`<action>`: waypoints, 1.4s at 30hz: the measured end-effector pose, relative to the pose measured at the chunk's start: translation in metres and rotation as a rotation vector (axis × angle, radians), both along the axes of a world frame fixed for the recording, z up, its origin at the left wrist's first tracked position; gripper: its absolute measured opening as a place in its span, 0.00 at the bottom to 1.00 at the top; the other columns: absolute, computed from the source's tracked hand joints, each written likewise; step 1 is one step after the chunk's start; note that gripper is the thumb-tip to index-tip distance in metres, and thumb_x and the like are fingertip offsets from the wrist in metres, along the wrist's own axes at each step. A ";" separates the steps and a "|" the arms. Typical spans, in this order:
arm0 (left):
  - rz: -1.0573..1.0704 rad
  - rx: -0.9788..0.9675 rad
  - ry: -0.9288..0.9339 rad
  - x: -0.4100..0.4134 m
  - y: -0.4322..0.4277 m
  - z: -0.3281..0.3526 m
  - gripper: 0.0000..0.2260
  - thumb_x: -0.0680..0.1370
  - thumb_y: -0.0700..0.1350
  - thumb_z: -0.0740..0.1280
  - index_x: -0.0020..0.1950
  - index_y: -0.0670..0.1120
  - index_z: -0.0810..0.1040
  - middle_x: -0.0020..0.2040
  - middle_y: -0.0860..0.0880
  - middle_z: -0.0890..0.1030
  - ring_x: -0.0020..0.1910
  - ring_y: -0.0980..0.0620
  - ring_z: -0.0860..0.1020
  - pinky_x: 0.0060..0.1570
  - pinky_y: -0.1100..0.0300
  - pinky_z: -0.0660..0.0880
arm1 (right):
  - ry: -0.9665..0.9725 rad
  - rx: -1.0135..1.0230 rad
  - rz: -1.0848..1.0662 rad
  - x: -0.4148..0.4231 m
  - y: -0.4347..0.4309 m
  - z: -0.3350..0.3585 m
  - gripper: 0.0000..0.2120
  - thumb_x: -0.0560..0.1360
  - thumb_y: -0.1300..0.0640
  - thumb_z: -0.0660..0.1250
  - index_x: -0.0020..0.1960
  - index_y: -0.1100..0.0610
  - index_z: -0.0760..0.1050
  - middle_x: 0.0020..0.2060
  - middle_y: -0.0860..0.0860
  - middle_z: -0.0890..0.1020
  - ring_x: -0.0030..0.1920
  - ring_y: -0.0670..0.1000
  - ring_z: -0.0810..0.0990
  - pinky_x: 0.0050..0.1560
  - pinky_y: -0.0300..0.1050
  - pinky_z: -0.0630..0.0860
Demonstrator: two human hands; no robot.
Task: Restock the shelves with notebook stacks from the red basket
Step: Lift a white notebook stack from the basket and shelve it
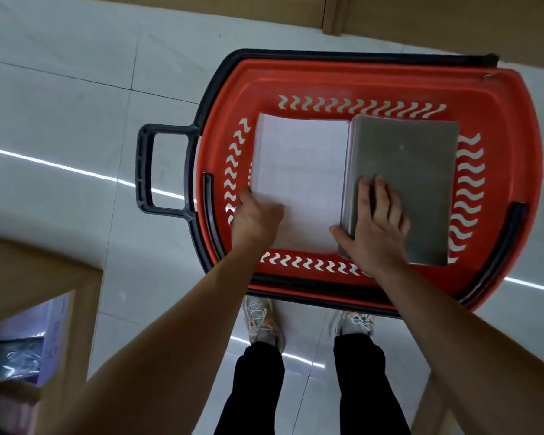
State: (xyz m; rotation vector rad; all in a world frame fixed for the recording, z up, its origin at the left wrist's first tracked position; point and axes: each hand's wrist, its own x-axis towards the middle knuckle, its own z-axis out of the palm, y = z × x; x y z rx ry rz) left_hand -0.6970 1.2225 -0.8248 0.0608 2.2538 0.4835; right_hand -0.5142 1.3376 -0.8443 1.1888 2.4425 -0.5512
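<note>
A red basket [352, 80] with a black rim and handle stands on the tiled floor in front of my feet. Two notebook stacks lie inside it side by side. The left one, a white gridded stack [299, 171], has my left hand [255, 219] curled over its near left corner. The right one, a grey-covered stack [412, 171], has my right hand [374, 221] on its near left corner, thumb against the stack's side edge and fingers spread flat on the cover.
A wooden shelf unit [38, 277] juts in at lower left, with packaged goods [22, 343] on a lower level. More wooden shelving [390, 14] runs along the top edge. Pale floor tiles [76, 105] surround the basket.
</note>
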 end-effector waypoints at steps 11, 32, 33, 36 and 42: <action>0.104 0.119 0.011 -0.004 0.000 0.014 0.27 0.73 0.47 0.73 0.66 0.48 0.63 0.56 0.48 0.75 0.52 0.49 0.78 0.46 0.54 0.80 | 0.015 -0.022 -0.019 -0.001 -0.003 -0.006 0.44 0.77 0.32 0.55 0.81 0.51 0.37 0.81 0.54 0.44 0.79 0.60 0.46 0.73 0.65 0.54; -0.233 0.230 0.128 -0.019 -0.005 0.064 0.38 0.76 0.56 0.70 0.78 0.65 0.50 0.66 0.48 0.75 0.63 0.44 0.76 0.53 0.41 0.81 | 0.036 -0.168 -0.022 -0.058 -0.036 0.032 0.36 0.79 0.32 0.40 0.82 0.48 0.45 0.81 0.51 0.47 0.79 0.62 0.38 0.78 0.62 0.48; -0.249 0.213 0.144 -0.024 -0.010 0.068 0.38 0.76 0.55 0.70 0.78 0.65 0.50 0.65 0.48 0.75 0.63 0.44 0.76 0.53 0.41 0.81 | 0.044 -0.182 -0.031 -0.062 -0.040 0.030 0.36 0.78 0.31 0.38 0.82 0.47 0.46 0.81 0.50 0.49 0.79 0.62 0.37 0.78 0.63 0.45; -0.242 0.179 0.177 -0.034 -0.022 0.076 0.38 0.77 0.54 0.71 0.79 0.64 0.50 0.64 0.48 0.75 0.62 0.45 0.77 0.50 0.42 0.82 | 0.114 -0.158 -0.049 -0.080 -0.052 0.028 0.36 0.80 0.33 0.35 0.80 0.50 0.55 0.78 0.53 0.62 0.80 0.62 0.47 0.78 0.61 0.41; -0.244 0.162 0.179 -0.033 -0.027 0.071 0.38 0.77 0.54 0.71 0.78 0.65 0.49 0.65 0.49 0.74 0.63 0.45 0.77 0.50 0.42 0.82 | 0.285 -0.412 -0.230 -0.094 -0.081 0.021 0.37 0.81 0.34 0.36 0.82 0.56 0.45 0.77 0.57 0.63 0.72 0.59 0.69 0.67 0.58 0.72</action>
